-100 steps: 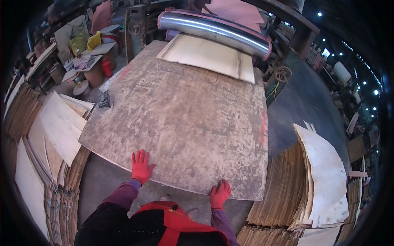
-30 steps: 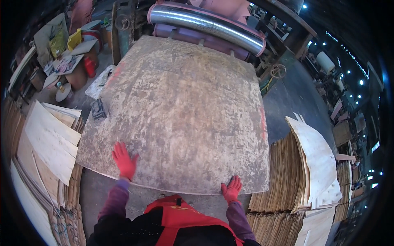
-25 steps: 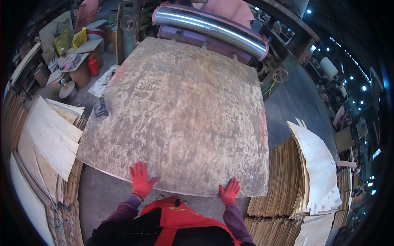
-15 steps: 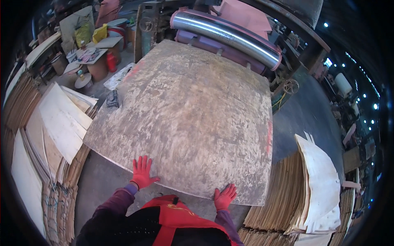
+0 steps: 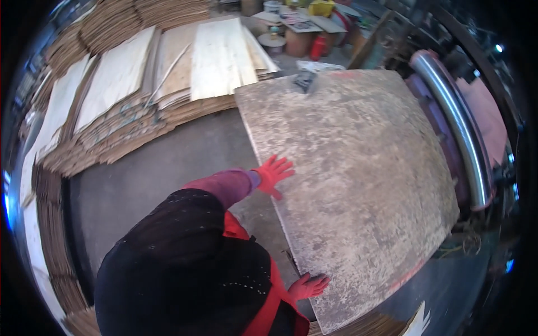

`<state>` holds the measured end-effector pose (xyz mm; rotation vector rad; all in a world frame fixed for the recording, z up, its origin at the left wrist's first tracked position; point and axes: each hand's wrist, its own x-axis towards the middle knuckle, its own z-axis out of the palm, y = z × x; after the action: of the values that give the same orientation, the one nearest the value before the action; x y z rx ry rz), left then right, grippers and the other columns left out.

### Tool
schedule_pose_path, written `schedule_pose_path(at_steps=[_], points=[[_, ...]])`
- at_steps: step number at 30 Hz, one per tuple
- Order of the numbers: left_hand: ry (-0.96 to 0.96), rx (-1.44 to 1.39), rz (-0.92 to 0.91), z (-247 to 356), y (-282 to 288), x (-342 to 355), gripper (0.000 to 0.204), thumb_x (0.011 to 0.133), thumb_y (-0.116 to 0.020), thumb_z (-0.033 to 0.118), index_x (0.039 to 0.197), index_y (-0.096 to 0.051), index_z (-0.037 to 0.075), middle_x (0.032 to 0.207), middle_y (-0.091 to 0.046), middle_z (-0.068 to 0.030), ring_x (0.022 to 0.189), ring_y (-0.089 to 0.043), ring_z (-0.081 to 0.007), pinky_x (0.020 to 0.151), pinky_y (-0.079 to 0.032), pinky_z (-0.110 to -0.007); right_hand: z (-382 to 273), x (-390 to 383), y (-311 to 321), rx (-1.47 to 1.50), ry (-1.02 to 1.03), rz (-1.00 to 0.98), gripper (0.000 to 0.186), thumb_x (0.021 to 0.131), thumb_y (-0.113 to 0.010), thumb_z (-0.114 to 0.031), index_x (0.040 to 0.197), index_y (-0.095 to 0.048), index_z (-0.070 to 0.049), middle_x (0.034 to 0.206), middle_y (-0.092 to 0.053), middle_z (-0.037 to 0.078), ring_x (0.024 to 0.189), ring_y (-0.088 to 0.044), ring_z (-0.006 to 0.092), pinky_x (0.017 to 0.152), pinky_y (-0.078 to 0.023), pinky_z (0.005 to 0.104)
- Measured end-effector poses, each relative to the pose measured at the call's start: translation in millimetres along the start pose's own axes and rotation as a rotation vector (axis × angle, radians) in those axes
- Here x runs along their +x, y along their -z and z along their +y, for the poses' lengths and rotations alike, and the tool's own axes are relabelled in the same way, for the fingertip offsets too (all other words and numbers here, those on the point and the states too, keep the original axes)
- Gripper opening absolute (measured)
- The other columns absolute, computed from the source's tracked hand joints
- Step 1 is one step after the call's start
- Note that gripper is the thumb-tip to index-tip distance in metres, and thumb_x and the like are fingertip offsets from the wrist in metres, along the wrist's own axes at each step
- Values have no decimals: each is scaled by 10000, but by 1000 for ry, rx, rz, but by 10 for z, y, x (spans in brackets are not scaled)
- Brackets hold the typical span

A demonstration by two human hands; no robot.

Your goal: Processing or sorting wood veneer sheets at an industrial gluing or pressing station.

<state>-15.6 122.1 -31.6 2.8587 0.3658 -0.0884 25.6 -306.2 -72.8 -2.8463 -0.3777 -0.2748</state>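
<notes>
Far left, veneer stacks point(image 5: 56, 246) line the floor and wrap round toward the back, with several pale veneer sheets point(image 5: 219, 59) laid on top (way too many layers to count). Next comes the wearer's black-clad torso point(image 5: 185, 269) with a red apron point(image 5: 270, 305), blocking a good chunk of the grey floor point(image 5: 145, 151).

At the back sits one round bucket point(image 5: 272, 45) with something flat across its top, so no telling what's inside. Below it in view, the left hand point(image 5: 273, 175), red-gloved, is spread wide at the near edge of the tabletop, gripping nothing. One brown drum point(image 5: 298, 45) stands behind, a board over its mouth. A single dark block point(image 5: 304, 82) sits by the tabletop's back left corner. The right hand point(image 5: 309, 287), same red glove, is open and free at that near edge, lower down.

One red bottle-shaped container point(image 5: 318, 48) is back there too, contents hidden. The big scuffed tabletop point(image 5: 364, 179) fills the middle right, its far end near two rollers: one purple point(image 5: 440, 137), one shiny steel point(image 5: 457, 120). One handwheel point(image 5: 472, 243) is below those, and pink sheeting point(image 5: 487, 117) shows behind.
</notes>
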Motion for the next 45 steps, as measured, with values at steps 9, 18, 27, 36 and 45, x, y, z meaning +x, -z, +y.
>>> schedule_pose_path(at_steps=[9,18,27,36,45], points=[[-34,-73,89,-25,-22,-94,1055,623,-668,625,1434,-213,126,1499,-142,-147,1387,-93,-348,1103,-31,-541,-33,-75,6,-8,46,-90,600,860,-501,-390,1339,-383,-49,1429,-313,162,1317,-272,362,1060,-190,502],[-37,-325,92,-229,-110,-137,921,686,-643,566,1391,-307,77,1469,-226,-165,1376,-152,-342,1117,-81,-496,-1038,-243,29,168,104,-202,569,847,-541,-325,1265,-431,44,1371,-347,233,1272,-323,390,1029,-275,489],[181,-558,-270,-1521,-799,-2899,640,800,-605,321,1364,-347,165,1206,-536,-200,1062,-548,-364,899,-450,-425,-1266,-337,-410,-163,87,-150,853,764,-620,-410,1377,-244,49,1413,-246,271,1327,-200,407,1095,-176,496],[1800,-507,15,-3391,-983,-6537,385,823,-520,376,1023,-652,76,1074,-626,-163,1013,-584,-342,873,-457,-430,-1394,-28,-463,-251,-85,-346,1005,721,-646,-464,1399,-135,72,1429,-185,294,1339,-149,435,1091,-173,488],[1041,-616,-108,-3435,-1886,-4906,388,834,-527,394,1004,-662,72,1047,-627,-171,990,-584,-352,856,-460,-432,-1284,64,-1280,-703,-277,221,817,742,-643,-419,1325,-323,56,1287,-433,261,1162,-454,407,990,-354,458]])
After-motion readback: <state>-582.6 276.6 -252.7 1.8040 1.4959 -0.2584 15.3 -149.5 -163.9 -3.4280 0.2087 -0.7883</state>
